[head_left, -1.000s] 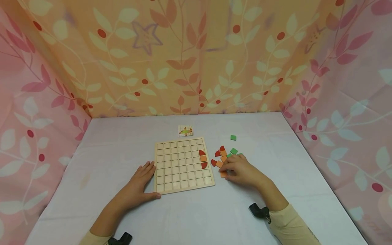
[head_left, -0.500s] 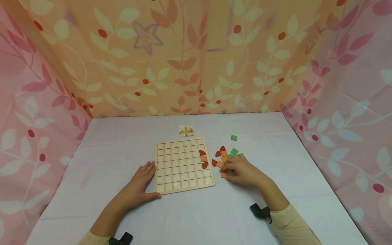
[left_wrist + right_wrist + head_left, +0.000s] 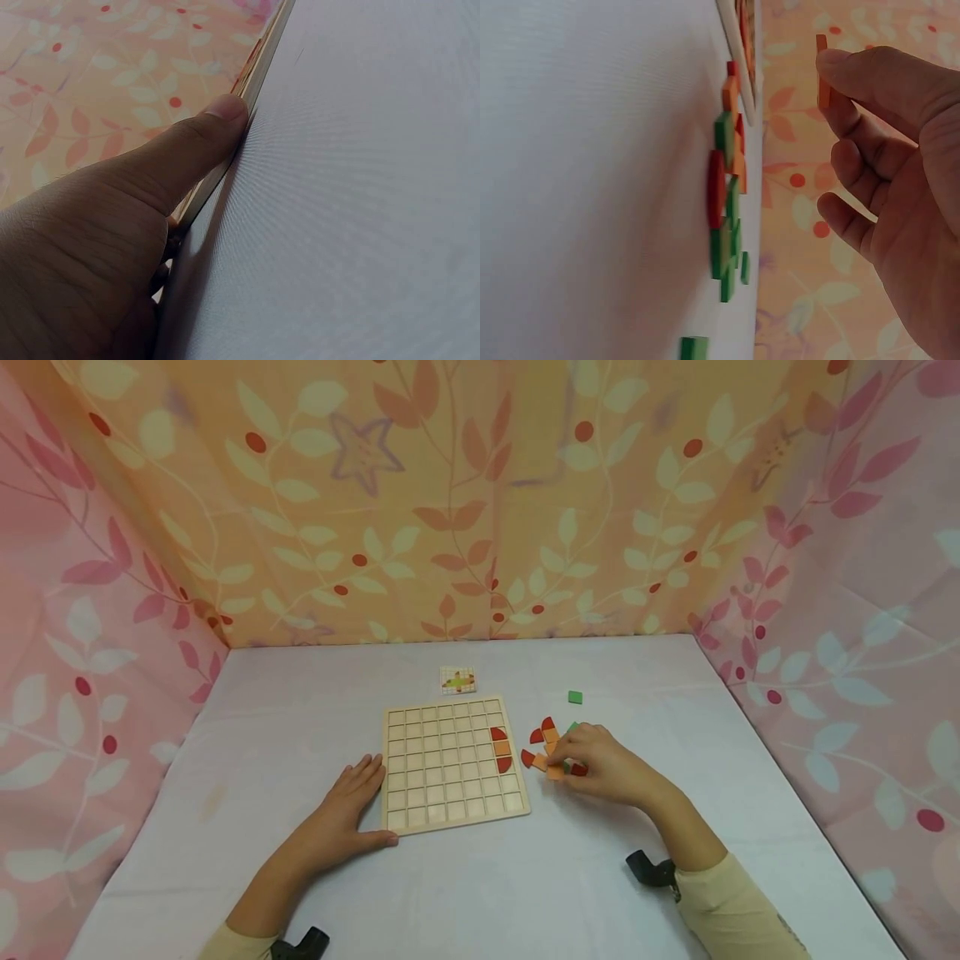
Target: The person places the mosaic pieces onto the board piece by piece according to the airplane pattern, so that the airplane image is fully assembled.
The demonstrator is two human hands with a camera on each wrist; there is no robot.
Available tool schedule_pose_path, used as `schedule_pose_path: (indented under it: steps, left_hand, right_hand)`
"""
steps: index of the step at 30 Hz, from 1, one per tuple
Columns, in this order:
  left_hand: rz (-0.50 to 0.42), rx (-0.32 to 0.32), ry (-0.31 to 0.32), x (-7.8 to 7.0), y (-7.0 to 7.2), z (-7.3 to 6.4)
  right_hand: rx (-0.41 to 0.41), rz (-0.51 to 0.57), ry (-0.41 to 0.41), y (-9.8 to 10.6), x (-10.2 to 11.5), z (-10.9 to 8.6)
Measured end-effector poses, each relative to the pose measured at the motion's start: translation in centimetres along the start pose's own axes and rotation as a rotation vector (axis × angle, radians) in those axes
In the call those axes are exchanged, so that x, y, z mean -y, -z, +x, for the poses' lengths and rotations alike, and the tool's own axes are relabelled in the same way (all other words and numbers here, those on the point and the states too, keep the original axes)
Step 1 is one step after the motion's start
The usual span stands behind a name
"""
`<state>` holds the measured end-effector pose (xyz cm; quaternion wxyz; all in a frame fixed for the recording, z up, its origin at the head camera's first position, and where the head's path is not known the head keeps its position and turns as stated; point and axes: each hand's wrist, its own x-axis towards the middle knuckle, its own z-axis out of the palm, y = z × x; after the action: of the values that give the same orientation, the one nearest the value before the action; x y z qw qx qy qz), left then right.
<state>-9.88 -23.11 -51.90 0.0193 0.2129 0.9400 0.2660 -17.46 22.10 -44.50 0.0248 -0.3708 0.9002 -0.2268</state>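
Observation:
My right hand (image 3: 611, 767) pinches an orange square tile (image 3: 823, 86) between thumb and index finger. In the right wrist view the tile is held up off the table, edge-on to the camera. Below it in the head view lies a loose cluster of red quarter-round pieces (image 3: 537, 736), orange tiles (image 3: 540, 762) and green tiles, partly hidden by the hand. My left hand (image 3: 341, 810) spreads along the left side of a wooden grid board (image 3: 442, 768), its thumb touching the near edge. Two red quarter-rounds (image 3: 503, 765) with an orange tile (image 3: 501, 748) between them sit in the board's right part.
Behind the board lies a small pattern card (image 3: 457, 680). A lone green tile (image 3: 575, 697) is set apart at the back right of the cluster. White cloth covers the table (image 3: 480, 893), and patterned curtains (image 3: 450, 502) stand around its back and sides.
My right hand has picked up the near orange tile and raised it slightly. A red piece beneath the hand now shows. The left hand and board stay put.

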Motion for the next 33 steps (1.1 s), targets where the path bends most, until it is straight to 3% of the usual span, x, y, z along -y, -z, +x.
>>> schedule_pose_path:
  steps: [8,16,33]
  left_hand:
    - [-0.002,0.019,0.017,-0.2,0.2,-0.1]
    - [0.002,0.021,0.008,-0.2,0.3,0.0]
    - [-0.006,0.018,0.005,-0.1,0.2,0.1]
  right_hand:
    - [0.0,0.06,0.037,1.5,0.3,1.9]
    - [0.012,0.053,0.071,1.6,0.9,4.3]
    - [0.034,0.047,0.071,-1.4,0.7,9.0]
